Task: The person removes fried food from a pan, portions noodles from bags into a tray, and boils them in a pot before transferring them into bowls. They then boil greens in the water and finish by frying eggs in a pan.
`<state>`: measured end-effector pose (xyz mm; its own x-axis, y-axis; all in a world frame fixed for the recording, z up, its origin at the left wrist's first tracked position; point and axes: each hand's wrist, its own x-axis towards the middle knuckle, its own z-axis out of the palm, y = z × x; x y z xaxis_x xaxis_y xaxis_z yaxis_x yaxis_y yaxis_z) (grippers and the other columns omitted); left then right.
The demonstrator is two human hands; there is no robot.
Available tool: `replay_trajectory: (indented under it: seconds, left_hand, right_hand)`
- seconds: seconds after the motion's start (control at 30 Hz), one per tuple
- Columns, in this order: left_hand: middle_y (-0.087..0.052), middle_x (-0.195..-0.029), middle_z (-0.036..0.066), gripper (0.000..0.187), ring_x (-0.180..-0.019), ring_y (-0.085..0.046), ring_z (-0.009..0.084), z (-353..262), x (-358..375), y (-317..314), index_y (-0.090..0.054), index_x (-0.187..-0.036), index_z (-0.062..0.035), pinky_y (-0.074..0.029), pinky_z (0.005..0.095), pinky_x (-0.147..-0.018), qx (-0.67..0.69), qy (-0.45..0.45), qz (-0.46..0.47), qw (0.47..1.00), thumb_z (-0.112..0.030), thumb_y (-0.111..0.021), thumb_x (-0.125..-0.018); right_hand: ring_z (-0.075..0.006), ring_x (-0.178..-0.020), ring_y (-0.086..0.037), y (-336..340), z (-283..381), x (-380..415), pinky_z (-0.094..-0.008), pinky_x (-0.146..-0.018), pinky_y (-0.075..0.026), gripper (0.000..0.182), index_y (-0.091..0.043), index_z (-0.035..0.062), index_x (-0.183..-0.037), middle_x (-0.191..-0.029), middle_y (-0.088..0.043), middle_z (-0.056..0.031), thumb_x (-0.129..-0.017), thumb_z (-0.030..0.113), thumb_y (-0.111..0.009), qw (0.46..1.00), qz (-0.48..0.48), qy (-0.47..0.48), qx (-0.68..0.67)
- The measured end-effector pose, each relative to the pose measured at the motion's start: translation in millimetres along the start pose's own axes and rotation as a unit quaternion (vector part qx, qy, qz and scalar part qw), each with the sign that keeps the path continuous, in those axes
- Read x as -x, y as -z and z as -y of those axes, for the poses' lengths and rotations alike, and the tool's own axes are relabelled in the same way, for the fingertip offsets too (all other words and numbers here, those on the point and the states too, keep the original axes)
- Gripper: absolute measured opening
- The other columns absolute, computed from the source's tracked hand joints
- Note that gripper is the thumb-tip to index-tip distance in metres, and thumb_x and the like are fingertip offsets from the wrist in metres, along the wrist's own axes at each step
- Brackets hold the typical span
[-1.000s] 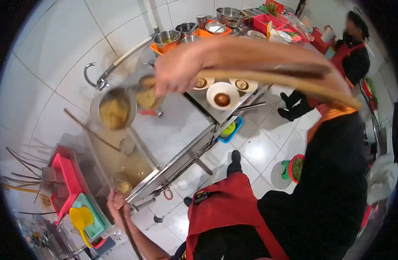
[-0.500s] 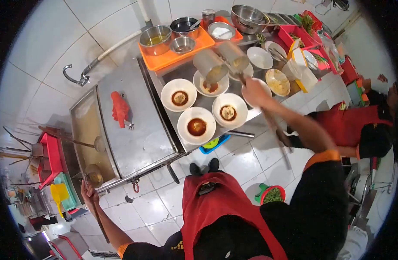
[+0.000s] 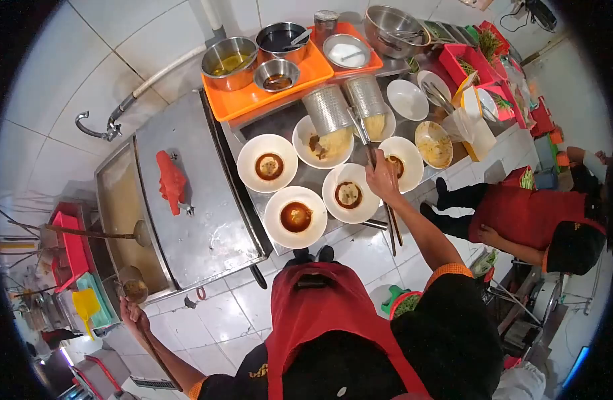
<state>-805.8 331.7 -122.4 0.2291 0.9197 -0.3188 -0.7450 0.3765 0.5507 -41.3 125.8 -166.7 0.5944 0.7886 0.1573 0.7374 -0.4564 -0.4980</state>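
My right hand is closed around the handles of two metal noodle strainers, which are tipped mouth-down over two white bowls. Pale noodles come out of the left strainer into a bowl with brown sauce, and more noodles show under the other. A pair of chopsticks sticks out below the same hand. Over at the left, my left hand grips a long-handled ladle, its bowl at the near corner of the vat. Other white bowls with dark sauce stand nearest my body.
The vat of cloudy liquid holds another ladle. A red cloth lies on its metal cover. Orange trays with pots of oil and sauce line the wall. A co-worker in a red apron stands at the right.
The two strainers have tipped further down, and noodles now show at their mouths in the bowls. My right hand has moved slightly toward me. The co-worker has come further into view.
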Motion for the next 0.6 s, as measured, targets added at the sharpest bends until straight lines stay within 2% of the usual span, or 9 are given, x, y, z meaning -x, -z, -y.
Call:
replay_trajectory:
  seconds: [0.1,0.17,0.2,0.33,0.4,0.43,0.47,0.53,0.6]
  left_hand:
    - [-0.041,-0.063,0.003,0.031,-0.039,-0.032,0.0067,3.7,-1.6,-12.3,-0.047,-0.100,0.0089,-0.031,0.0194,-0.030,-0.006,-0.012,-0.055,0.998,-0.019,-0.035,-0.099]
    - [-0.047,-0.066,0.006,0.029,-0.039,-0.032,0.0062,1.5,-4.6,-12.2,-0.050,-0.099,0.0078,-0.029,0.0185,-0.029,-0.051,-0.047,-0.099,0.993,-0.019,-0.038,-0.098]
    - [-0.056,-0.074,0.010,0.026,-0.039,-0.032,0.0049,-16.4,-16.1,29.1,-0.051,-0.098,0.0067,-0.029,0.0176,-0.029,-0.021,0.005,0.051,0.998,-0.018,-0.043,-0.097]
    - [-0.060,-0.082,0.013,0.023,-0.039,-0.033,0.0037,-19.6,-19.6,2.3,-0.052,-0.101,0.0046,-0.029,0.0166,-0.030,-0.061,-0.067,-0.015,0.996,-0.017,-0.047,-0.095]
    - [-0.060,-0.087,0.013,0.023,-0.043,-0.036,0.0027,-24.7,-23.4,-16.5,-0.052,-0.111,0.0017,-0.032,0.0145,-0.034,-0.061,-0.027,0.072,0.995,-0.014,-0.048,-0.094]
    - [-0.059,-0.091,0.014,0.026,-0.046,-0.038,0.0022,-12.6,-13.8,-38.3,-0.050,-0.117,0.0006,-0.034,0.0138,-0.036,-0.147,-0.118,-0.028,0.982,-0.012,-0.049,-0.094]
    - [-0.058,-0.095,0.015,0.031,-0.048,-0.039,0.0017,15.9,-2.3,-97.2,-0.047,-0.123,-0.0006,-0.035,0.0130,-0.039,-0.228,-0.209,-0.127,0.942,-0.010,-0.049,-0.093]
    - [-0.056,-0.095,0.013,0.038,-0.051,-0.040,0.0020,26.9,6.1,-136.2,-0.038,-0.131,-0.0008,-0.037,0.0130,-0.043,-0.441,-0.269,-0.143,0.844,-0.009,-0.045,-0.094]
    - [-0.052,-0.085,0.010,0.037,-0.050,-0.040,0.0042,-22.2,-9.1,-114.4,-0.033,-0.132,-0.0005,-0.037,0.0144,-0.042,-0.367,-0.156,0.021,0.917,-0.011,-0.037,-0.097]
  right_hand:
    - [-0.0455,-0.066,-0.058,-6.5,-8.7,1.2,-0.0536,-0.061,-0.045,0.043,-0.037,-0.0049,-0.113,-0.074,-0.059,-0.0278,-0.077,0.007,-0.056,0.999,-0.019,0.028,0.000]
    - [-0.0451,-0.064,-0.058,-7.6,-12.3,0.8,-0.0527,-0.059,-0.045,0.043,-0.037,-0.0048,-0.113,-0.074,-0.059,-0.0274,-0.077,0.007,-0.057,0.998,-0.037,0.045,-0.008]
    - [-0.0446,-0.064,-0.059,-4.1,-9.8,0.8,-0.0523,-0.058,-0.045,0.043,-0.037,-0.0045,-0.113,-0.074,-0.059,-0.0273,-0.077,0.007,-0.058,0.998,-0.045,0.051,-0.018]
    - [-0.0435,-0.068,-0.060,5.7,0.3,-2.1,-0.0506,-0.058,-0.046,0.042,-0.038,-0.0038,-0.112,-0.074,-0.060,-0.0268,-0.078,0.007,-0.058,0.997,-0.061,0.045,-0.030]
    - [-0.0438,-0.070,-0.060,12.7,3.3,-8.0,-0.0508,-0.060,-0.047,0.039,-0.039,-0.0033,-0.111,-0.075,-0.060,-0.0271,-0.079,0.008,-0.057,0.997,-0.060,0.038,-0.011]
    - [-0.0440,-0.071,-0.060,18.8,4.3,-11.6,-0.0509,-0.061,-0.047,0.037,-0.040,-0.0028,-0.110,-0.077,-0.060,-0.0274,-0.079,0.009,-0.057,0.998,-0.058,0.028,0.013]
    - [-0.0440,-0.071,-0.060,30.4,9.5,-18.6,-0.0509,-0.061,-0.047,0.037,-0.040,-0.0028,-0.110,-0.077,-0.060,-0.0274,-0.079,0.009,-0.057,0.998,-0.058,0.036,0.004]
    - [-0.0454,-0.075,-0.059,67.0,24.3,-34.7,-0.0521,-0.067,-0.047,0.033,-0.041,-0.0015,-0.109,-0.079,-0.060,-0.0283,-0.082,0.012,-0.055,0.999,-0.015,0.033,-0.036]
    - [-0.0469,-0.077,-0.057,110.2,26.6,-57.8,-0.0536,-0.071,-0.045,0.030,-0.044,-0.0011,-0.107,-0.082,-0.059,-0.0278,-0.083,0.014,-0.054,0.995,0.005,0.060,-0.085]
